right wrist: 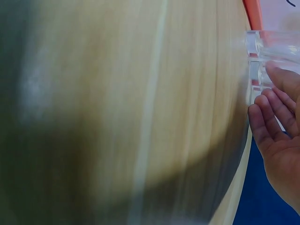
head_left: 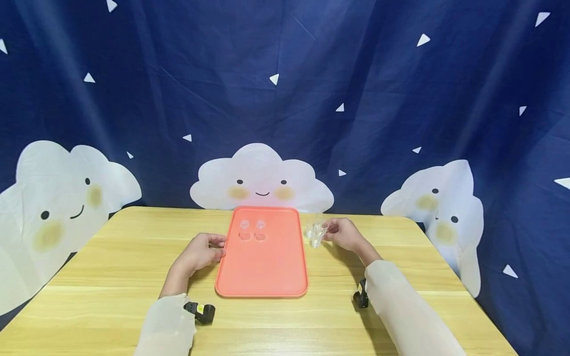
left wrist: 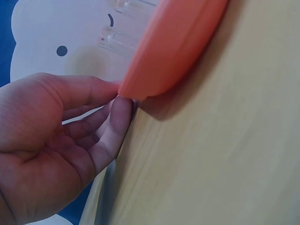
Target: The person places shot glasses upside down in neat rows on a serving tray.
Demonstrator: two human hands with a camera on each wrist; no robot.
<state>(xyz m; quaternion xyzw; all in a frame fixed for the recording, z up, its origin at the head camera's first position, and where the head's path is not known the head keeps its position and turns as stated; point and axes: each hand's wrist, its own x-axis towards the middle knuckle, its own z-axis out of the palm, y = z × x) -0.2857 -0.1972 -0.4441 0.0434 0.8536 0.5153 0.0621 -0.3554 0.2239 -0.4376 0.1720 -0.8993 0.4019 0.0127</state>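
My left hand [head_left: 199, 251] pinches the left rim of an orange-pink tray [head_left: 262, 277]; the left wrist view has thumb and fingers at its edge. Toward the tray's far left stand two small clear glasses [head_left: 244, 230], side by side and upside down. Just right of the tray, several more clear glasses [head_left: 315, 242] stand upright in a tight cluster on the table. My right hand [head_left: 346, 234] is at the right side of this cluster, thumb and fingers around a glass [right wrist: 255, 72]; the fingers hide part of it.
The wooden table [head_left: 111, 306] ends at a dark blue curtain [head_left: 267, 64] printed with white clouds and triangles. A black wrist camera [head_left: 202, 313] is strapped at the left sleeve, another camera [head_left: 361, 294] at the right.
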